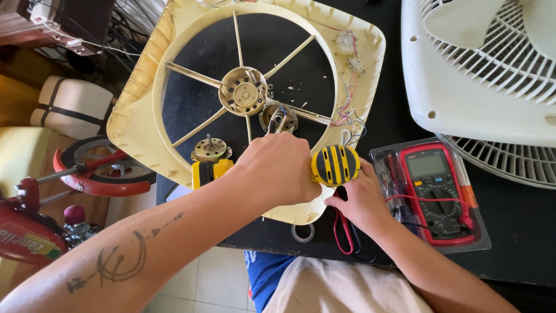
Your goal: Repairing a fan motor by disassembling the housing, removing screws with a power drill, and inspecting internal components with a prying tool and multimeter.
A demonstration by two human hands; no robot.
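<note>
The yellow-and-black cordless drill [333,165] is lying crosswise over the cream fan frame [139,104], its long axis running left to right on the black counter [521,232]. The left hand [281,168] is gripping it closed around the middle; the right hand [362,200] is cupping beneath its striped end, beside the red multimeter [434,188].

Looks like a home repair corner: black worktop [521,232] carrying a stripped cream fan housing [139,110], a small loose motor [211,149], a red multimeter [435,191]; tiled floor [214,278] and a red toy vehicle [35,226] alongside.
</note>
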